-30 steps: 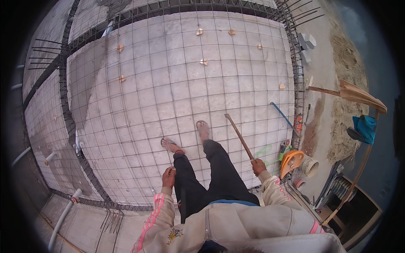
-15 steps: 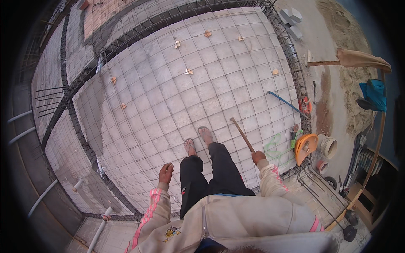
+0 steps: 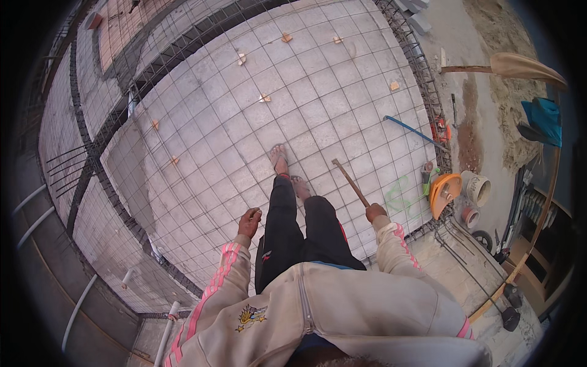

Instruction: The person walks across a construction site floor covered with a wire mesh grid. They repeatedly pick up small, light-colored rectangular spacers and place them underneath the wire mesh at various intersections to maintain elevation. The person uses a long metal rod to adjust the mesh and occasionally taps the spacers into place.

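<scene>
My right hand is closed around the lower end of a brown bar with a short hooked tip. The bar slants forward and left over the steel mesh. My left hand hangs beside my left thigh, its fingers curled together and nothing visible in them. Beneath both hands spreads a grid of rebar mesh above a pale slab. My feet in sandals stand on it, the left foot ahead of the right foot.
Several small orange-brown blocks sit among the mesh. A blue bar lies at the right, near an angle grinder, an orange hard hat and a white bucket. Rebar cages edge the slab. White pipes rise at left.
My left foot has stepped forward past the right one. The view has shifted ahead a little, and my left hand has swung slightly forward. The bar stays in my right hand.
</scene>
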`<state>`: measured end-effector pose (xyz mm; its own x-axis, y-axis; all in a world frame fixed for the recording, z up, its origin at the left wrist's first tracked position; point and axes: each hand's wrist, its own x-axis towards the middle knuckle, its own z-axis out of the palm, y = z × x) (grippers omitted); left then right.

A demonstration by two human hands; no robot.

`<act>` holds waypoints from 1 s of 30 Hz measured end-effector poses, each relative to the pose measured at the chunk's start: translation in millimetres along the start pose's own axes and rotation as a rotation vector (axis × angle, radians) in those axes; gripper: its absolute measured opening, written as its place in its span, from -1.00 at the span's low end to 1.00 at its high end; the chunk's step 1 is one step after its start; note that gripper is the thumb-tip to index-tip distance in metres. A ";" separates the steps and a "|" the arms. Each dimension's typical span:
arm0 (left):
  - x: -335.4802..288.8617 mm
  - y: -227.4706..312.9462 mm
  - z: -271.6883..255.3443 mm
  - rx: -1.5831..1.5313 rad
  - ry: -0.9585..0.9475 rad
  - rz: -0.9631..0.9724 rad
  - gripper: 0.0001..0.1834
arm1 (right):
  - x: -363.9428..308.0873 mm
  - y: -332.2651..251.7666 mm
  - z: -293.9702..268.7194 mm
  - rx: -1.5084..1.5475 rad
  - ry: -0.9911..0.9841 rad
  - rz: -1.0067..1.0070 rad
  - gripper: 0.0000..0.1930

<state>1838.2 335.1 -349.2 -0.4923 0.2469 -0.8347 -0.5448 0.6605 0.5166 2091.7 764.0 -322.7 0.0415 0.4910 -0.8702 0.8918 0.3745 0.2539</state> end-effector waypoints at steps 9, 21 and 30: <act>68.4 48.2 -23.4 -0.013 -0.069 0.000 -0.48 | -1.2 -57.4 -28.9 -0.149 -0.060 0.051 -0.62; 77.5 23.3 -79.1 -0.091 0.019 -0.209 -0.46 | 15.2 1.3 -55.2 0.240 0.037 -0.100 -0.65; 100.0 73.3 -35.8 -0.149 0.068 -0.145 -0.48 | 49.7 -27.8 -132.3 0.414 0.242 -0.469 -0.65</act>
<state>1724.7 382.7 -388.0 -0.4438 0.1052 -0.8899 -0.7048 0.5724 0.4191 2009.4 882.1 -317.2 -0.4519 0.5303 -0.7174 0.8920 0.2824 -0.3531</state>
